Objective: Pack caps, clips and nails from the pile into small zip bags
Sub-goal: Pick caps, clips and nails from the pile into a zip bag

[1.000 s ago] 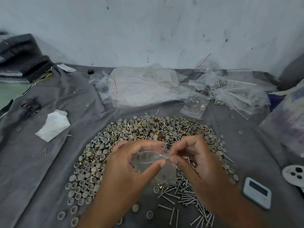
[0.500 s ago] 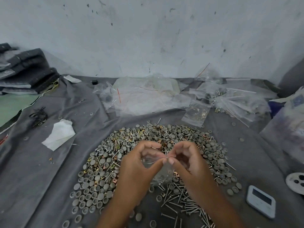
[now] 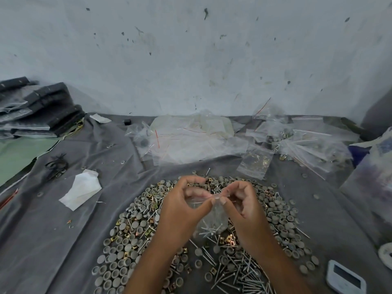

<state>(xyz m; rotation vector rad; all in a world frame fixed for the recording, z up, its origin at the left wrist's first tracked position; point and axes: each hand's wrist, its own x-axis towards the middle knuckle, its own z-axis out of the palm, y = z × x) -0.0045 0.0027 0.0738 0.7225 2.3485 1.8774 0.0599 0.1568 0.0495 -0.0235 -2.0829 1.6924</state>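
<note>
Pinching a crinkly clear zip bag (image 3: 212, 219), both hands hold nails inside.

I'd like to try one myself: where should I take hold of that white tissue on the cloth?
Probably pinch the tissue at its raised, crumpled far end, coming from above. It lies flat on the grey cloth with nothing resting on it, so the flat part gives little to catch, and that rumpled end stands up enough.

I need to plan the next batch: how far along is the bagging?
Done: several filled bags lie behind the pile. In hand: the left hand and right hand pinch the top of a small bag with nails inside. Left: a big pile of caps, clips and nails, so most remains.
</note>
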